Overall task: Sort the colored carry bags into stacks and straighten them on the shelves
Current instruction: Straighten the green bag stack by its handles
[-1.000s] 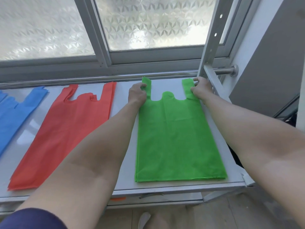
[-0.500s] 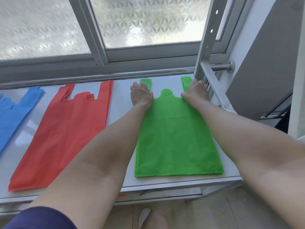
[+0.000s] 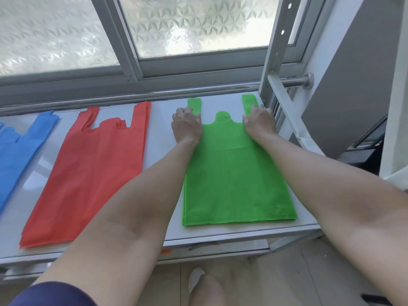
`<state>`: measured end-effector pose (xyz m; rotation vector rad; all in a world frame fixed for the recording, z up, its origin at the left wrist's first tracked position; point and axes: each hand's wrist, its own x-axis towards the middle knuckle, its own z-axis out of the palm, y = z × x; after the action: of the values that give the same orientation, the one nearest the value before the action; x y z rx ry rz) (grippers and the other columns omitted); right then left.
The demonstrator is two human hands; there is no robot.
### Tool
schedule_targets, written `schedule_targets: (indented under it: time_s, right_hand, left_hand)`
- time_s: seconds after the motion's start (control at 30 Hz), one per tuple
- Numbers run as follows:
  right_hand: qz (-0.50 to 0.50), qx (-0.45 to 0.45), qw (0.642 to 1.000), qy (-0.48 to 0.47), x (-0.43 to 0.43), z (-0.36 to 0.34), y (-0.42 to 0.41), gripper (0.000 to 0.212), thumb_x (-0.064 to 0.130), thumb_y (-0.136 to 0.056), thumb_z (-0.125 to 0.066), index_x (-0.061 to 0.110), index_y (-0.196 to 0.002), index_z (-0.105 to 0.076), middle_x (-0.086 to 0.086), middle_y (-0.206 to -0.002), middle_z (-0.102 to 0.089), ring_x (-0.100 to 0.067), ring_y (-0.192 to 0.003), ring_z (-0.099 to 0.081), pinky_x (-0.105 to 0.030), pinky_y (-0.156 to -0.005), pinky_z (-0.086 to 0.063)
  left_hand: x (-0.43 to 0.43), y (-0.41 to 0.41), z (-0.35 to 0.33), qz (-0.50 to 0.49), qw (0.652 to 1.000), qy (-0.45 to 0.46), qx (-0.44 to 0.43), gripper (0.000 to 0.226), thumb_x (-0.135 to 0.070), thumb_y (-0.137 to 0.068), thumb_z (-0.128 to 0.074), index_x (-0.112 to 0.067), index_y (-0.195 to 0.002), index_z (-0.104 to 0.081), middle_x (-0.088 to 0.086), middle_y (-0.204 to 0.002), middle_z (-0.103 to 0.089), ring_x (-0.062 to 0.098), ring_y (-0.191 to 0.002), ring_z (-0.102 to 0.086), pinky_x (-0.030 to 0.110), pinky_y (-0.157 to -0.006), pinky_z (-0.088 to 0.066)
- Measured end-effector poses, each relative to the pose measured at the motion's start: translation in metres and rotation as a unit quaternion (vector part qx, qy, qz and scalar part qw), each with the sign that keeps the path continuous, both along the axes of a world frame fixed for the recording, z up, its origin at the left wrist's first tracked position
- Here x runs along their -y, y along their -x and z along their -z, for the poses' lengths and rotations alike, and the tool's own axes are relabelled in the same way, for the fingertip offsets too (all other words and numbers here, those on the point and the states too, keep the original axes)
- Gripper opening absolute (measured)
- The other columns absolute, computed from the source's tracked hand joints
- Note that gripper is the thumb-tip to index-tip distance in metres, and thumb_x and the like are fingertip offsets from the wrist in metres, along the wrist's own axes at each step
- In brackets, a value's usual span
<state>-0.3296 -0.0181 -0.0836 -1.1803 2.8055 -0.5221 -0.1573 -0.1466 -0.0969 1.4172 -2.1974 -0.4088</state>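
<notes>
Left hand (image 3: 187,125), right hand (image 3: 258,123) lower on green bag (image 3: 236,177) than before

We face a frosted, patterned window (image 3: 198,25). Right of the window stands a perforated metal upright (image 3: 280,40), with a chrome rod (image 3: 295,80) under the window's right corner and a grey wall (image 3: 353,74) beyond. Far below the window lies a tiled floor (image 3: 287,281).

A stock room or small shop corner is suggested. A flat grey metal shelf (image 3: 160,129) with a perforated grey steel upright (image 3: 277,51) beyond the right hand (image 3: 259,123) is seen. Non-woven carry bags are laid by colour: a green stack (image 3: 236,173) under both hands, a red stack (image 3: 92,168) and a blue stack (image 3: 15,151) left of the left hand (image 3: 186,125).
</notes>
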Motion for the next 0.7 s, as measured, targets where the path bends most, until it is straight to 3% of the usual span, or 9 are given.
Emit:
schedule_targets:
  time_s: [0.1,0.23,0.4,0.57,0.63,0.7]
  right_hand:
    - [-0.009,0.006,1.000,0.022,-0.013,0.006,-0.011,0.058,0.035,-0.110,-0.037,0.009,-0.160,-0.029,-0.020,-0.168,-0.020,-0.038,-0.154,-0.022,-0.051,-0.124,-0.024]
    - [-0.066,-0.025,0.997,-0.029,-0.027,0.016,-0.017,0.067,0.045,-0.109,-0.026,0.008,-0.164,-0.015,-0.014,-0.172,-0.005,-0.029,-0.160,-0.004,-0.047,-0.129,-0.011]
    - [-0.099,-0.010,0.988,-0.120,-0.032,0.024,-0.011,0.082,0.064,-0.104,-0.011,0.011,-0.164,0.006,-0.010,-0.171,0.012,-0.026,-0.159,0.011,-0.043,-0.128,0.003]
    - [-0.093,0.021,0.991,-0.099,-0.033,0.021,-0.012,0.080,0.064,-0.104,-0.011,0.014,-0.164,0.005,-0.009,-0.171,0.012,-0.026,-0.158,0.012,-0.043,-0.126,0.005]
    - [-0.055,0.077,0.995,-0.021,-0.037,0.012,-0.014,0.074,0.056,-0.107,-0.023,0.013,-0.165,-0.006,-0.011,-0.173,-0.001,-0.030,-0.159,0.002,-0.046,-0.127,-0.002]
    - [0.014,0.111,0.992,0.059,-0.046,0.002,-0.019,0.067,0.039,-0.106,-0.040,0.008,-0.162,-0.020,-0.015,-0.168,-0.023,-0.034,-0.155,-0.018,-0.051,-0.127,-0.019]
  left_hand:
    - [-0.006,-0.010,0.005,0.086,0.996,0.013,0.025,0.049,-0.035,-0.110,-0.036,-0.016,-0.155,-0.044,0.007,-0.165,-0.035,0.026,-0.153,-0.029,0.047,-0.123,-0.025]
    - [-0.005,-0.018,0.016,0.175,0.972,-0.023,0.153,0.061,-0.041,-0.111,-0.015,-0.012,-0.165,-0.010,0.006,-0.173,-0.005,0.021,-0.160,-0.001,0.043,-0.128,-0.002]
    - [-0.005,-0.018,0.017,0.172,0.962,-0.027,0.210,0.063,-0.042,-0.110,-0.009,-0.011,-0.164,0.002,0.007,-0.172,0.007,0.022,-0.159,0.005,0.044,-0.129,0.001]
    - [-0.007,-0.020,0.009,0.181,0.959,-0.060,0.207,0.062,-0.041,-0.111,-0.011,-0.012,-0.164,0.005,0.006,-0.172,0.013,0.024,-0.159,0.010,0.045,-0.129,0.004]
    - [-0.013,-0.025,0.005,0.173,0.973,-0.060,0.141,0.061,-0.036,-0.112,-0.018,-0.011,-0.164,-0.002,0.008,-0.173,0.004,0.024,-0.160,0.003,0.043,-0.130,-0.001]
    - [-0.028,-0.033,0.004,0.132,0.989,-0.050,0.038,0.058,-0.027,-0.110,-0.033,-0.005,-0.162,-0.019,0.013,-0.170,-0.018,0.026,-0.158,-0.015,0.040,-0.130,-0.012]
